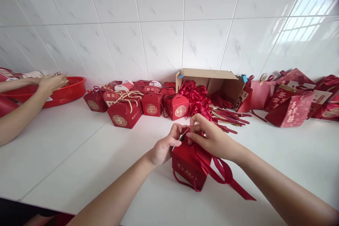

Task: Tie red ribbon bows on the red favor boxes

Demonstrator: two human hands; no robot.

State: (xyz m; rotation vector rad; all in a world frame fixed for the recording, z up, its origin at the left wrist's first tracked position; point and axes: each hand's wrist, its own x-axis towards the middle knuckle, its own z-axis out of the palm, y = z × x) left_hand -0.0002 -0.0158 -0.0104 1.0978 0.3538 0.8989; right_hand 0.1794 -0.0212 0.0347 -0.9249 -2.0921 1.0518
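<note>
A dark red gift box (189, 164) with gold lettering stands on the white tabletop. My left hand (167, 144) grips its top edge from the left, thumb along a flap with a pale inner side. Across the top, my right hand (208, 136) pinches the closing flaps between thumb and fingers; the fingertips partly hide what they press. A dark red satin ribbon (225, 171) loops out from the box's right side, its loose tail lying on the table. A red cord handle (182, 182) hangs low along the front.
Several finished red boxes (152, 104) stand by the tiled wall. A cardboard carton (225, 84) spills red ribbon bows (194, 93); flat straps (230, 116) lie before it. Red and pink bags (288, 107) crowd the right. Far left, a co-worker's hands (53, 83) work over a red plastic basin (71, 91).
</note>
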